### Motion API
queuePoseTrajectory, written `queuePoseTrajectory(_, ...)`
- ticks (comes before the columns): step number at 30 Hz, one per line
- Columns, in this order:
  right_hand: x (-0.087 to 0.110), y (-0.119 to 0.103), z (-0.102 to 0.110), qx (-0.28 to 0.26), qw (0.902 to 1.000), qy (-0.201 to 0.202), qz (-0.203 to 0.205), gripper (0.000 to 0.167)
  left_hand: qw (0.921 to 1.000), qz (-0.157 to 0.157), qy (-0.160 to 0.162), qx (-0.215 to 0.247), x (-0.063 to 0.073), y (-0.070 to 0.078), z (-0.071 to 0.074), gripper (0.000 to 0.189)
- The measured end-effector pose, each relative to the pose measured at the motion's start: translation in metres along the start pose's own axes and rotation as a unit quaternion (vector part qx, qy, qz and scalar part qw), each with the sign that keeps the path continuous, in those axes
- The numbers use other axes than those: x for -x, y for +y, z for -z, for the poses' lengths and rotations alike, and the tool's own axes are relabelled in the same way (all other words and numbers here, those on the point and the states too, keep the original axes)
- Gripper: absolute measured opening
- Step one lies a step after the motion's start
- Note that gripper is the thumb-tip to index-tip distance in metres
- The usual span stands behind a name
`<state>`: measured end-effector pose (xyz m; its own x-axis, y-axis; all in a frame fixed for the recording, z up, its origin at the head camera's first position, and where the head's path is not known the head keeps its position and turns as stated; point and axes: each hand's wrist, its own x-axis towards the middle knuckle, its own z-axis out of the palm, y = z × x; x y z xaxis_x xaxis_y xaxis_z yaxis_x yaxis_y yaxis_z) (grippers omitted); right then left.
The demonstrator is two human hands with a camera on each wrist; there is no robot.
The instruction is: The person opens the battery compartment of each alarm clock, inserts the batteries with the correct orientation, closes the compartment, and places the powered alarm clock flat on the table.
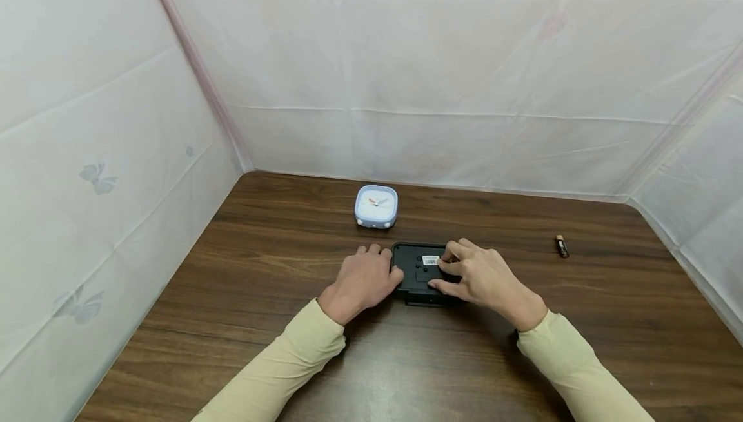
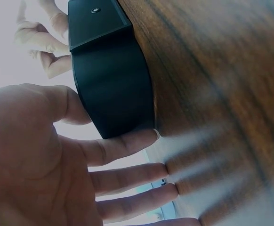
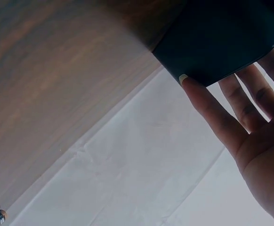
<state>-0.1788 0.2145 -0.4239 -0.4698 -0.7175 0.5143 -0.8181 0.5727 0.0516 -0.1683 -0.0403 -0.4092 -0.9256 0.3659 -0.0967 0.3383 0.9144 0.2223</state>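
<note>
A flat black device (image 1: 413,280) with a white barcode label (image 1: 430,260) lies back-up on the wooden table. My left hand (image 1: 366,279) grips its left end, thumb over the near corner. From the left wrist view, the index finger of the left hand (image 2: 38,136) runs along the end of the device (image 2: 113,84). Over the right part of the back, my right hand (image 1: 484,277) bends its thumb and fingers close together beside the label. Fingertips of the right hand (image 3: 264,141) reach the edge of the device (image 3: 221,42) in the right wrist view.
A light blue alarm clock (image 1: 376,206) stands beyond the device, towards the back wall. On the right of the table lies a single battery (image 1: 562,246), black with a copper-coloured end. Pale sheeting (image 1: 406,86) encloses the table at the back and sides.
</note>
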Motion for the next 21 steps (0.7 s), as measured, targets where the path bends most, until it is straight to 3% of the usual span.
queuePoseTrajectory(8, 0.0011, -0.001, -0.0005, -0.011, 0.9997, 0.003, -0.021, 0.033, 1.0, -0.002, -0.001, -0.005, 0.0001, 0.0003, 0.0005, 0.046)
queuePoseTrajectory(16, 0.0036, -0.0045, 0.0023, -0.012, 0.9965, -0.04, -0.072, 0.036, 1.0, -0.008, 0.0, -0.004, 0.0026, 0.0006, -0.0022, 0.043)
queuePoseTrajectory(21, 0.0031, -0.0058, 0.0025, 0.006, 0.998, -0.036, -0.052, 0.028, 0.9999, -0.01, 0.001, -0.004, 0.0021, 0.0008, -0.0016, 0.043)
